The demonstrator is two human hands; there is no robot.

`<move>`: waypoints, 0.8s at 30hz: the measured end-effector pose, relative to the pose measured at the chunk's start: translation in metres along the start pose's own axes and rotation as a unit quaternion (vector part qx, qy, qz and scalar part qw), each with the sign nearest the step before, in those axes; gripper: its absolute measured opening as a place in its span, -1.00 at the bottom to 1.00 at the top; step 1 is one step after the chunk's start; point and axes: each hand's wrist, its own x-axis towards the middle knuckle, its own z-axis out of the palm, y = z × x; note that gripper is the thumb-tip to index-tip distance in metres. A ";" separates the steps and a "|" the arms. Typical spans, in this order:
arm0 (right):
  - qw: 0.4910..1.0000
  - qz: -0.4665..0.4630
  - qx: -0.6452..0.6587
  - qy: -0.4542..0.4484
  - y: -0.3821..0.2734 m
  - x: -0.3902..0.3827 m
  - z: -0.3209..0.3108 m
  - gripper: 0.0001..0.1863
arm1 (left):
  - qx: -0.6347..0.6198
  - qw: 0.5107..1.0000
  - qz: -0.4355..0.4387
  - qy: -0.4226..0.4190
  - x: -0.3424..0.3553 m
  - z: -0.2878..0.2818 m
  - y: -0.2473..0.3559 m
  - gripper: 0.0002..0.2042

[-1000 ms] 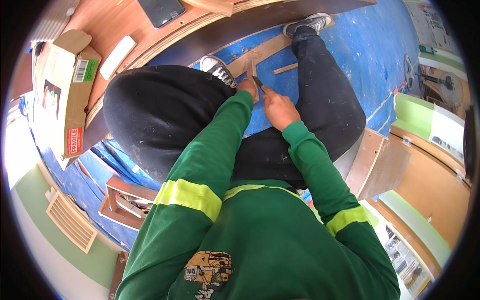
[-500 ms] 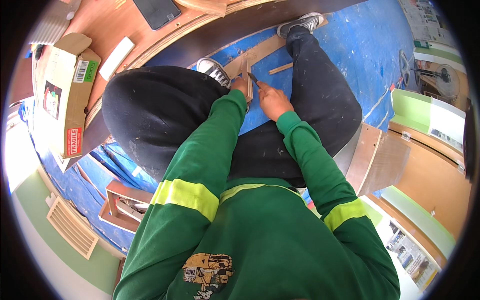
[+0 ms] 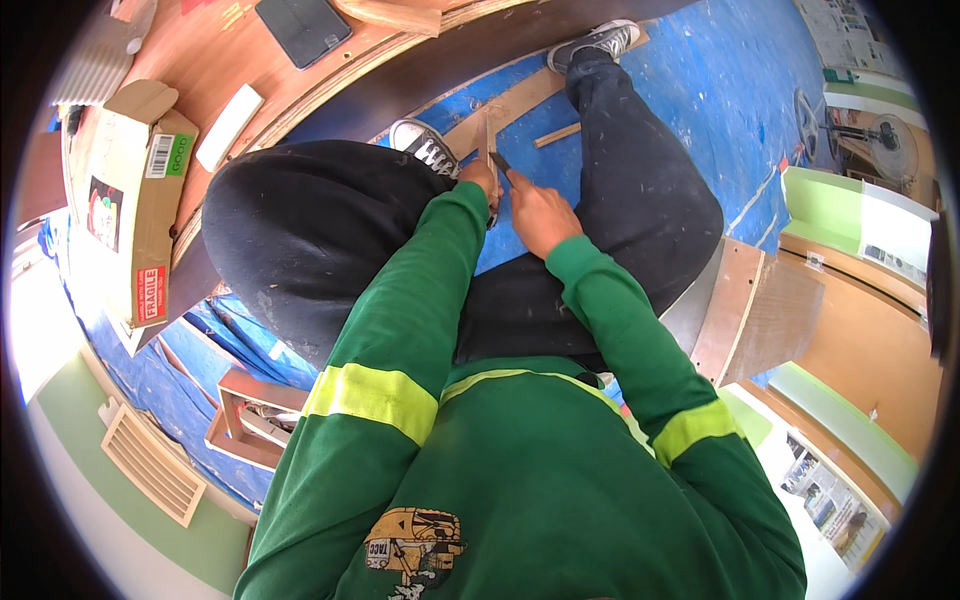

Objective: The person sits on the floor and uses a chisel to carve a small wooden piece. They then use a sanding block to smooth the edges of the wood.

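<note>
I sit with my legs in dark trousers spread over a blue floor sheet point(image 3: 720, 80). My left hand point(image 3: 482, 178) pinches a thin upright wooden strip point(image 3: 489, 135) that stands on end between my knees. My right hand point(image 3: 538, 212) is closed around a small dark-handled blade point(image 3: 499, 161), its tip against the strip just beside the left hand. A longer flat wooden board point(image 3: 510, 105) lies on the sheet behind the strip, running toward my right shoe point(image 3: 600, 40). A short wooden stick point(image 3: 557, 135) lies loose on the sheet to the right.
A cardboard box point(image 3: 135, 210) rests on a wooden panel at the left, with a white block point(image 3: 228, 125) and a dark flat case point(image 3: 303, 27) further up. A wooden board point(image 3: 745, 310) leans by my right thigh. A small wooden crate point(image 3: 250, 425) sits lower left. A fan point(image 3: 850, 130) stands at right.
Both hands have shifted slightly upward and left along the strip, and the right hand's blade sits closer to the left fingers than a second ago.
</note>
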 end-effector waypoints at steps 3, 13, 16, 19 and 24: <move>0.999 -0.018 0.030 0.032 -0.003 0.031 -0.001 -0.57 | -0.021 1.000 -0.017 -0.008 0.005 -0.001 -0.002 -0.62; 1.000 0.005 0.011 -0.002 0.000 0.010 0.000 -0.55 | 0.032 0.999 0.014 0.005 0.045 -0.002 -0.012 -0.63; 1.000 0.009 -0.005 -0.012 -0.005 0.020 -0.001 -0.56 | 0.244 0.959 0.146 0.002 0.065 -0.004 -0.013 -0.67; 1.000 0.017 0.002 -0.019 -0.005 0.034 0.000 -0.56 | 0.094 0.993 0.074 -0.021 0.081 -0.010 -0.018 -0.73; 0.998 0.041 -0.001 -0.053 -0.003 0.036 0.001 -0.56 | 0.199 0.968 0.149 -0.033 0.083 -0.009 -0.019 -0.73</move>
